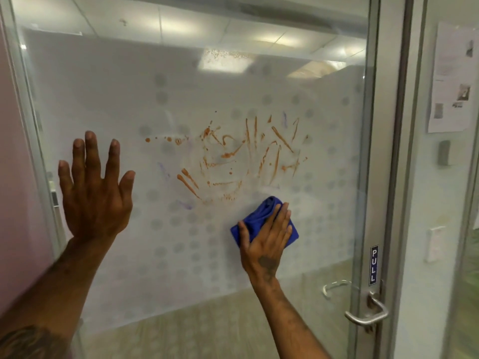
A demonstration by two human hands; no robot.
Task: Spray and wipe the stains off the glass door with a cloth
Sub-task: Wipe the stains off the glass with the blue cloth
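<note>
A person faces a frosted glass door [108,104] and works on it with both hands. The right hand [268,242] lies flat with fingers spread, pressing a bunched blue cloth [261,216] against the pane; the cloth shows above and on both sides of the fingers. The left hand [94,187] is empty, fingers splayed, palm toward the glass well to the left of the cloth; whether it touches the pane cannot be told.

Orange-brown stains [233,156], streaked and spattered, sit just above the cloth and between the two hands, with fainter purple marks [163,169] nearer the left hand. A metal door handle [368,313] sits below and to the right of the right hand, under a small "PULL" label [373,265]. No spray bottle is in view.

The cloth looks soft, light and limp, so it likely bunches and slides unless held under a flat palm. The glass is stiff and smooth, probably slick where wet, and the door may swing under pressure, so bracing it with the free hand seems sensible.
</note>
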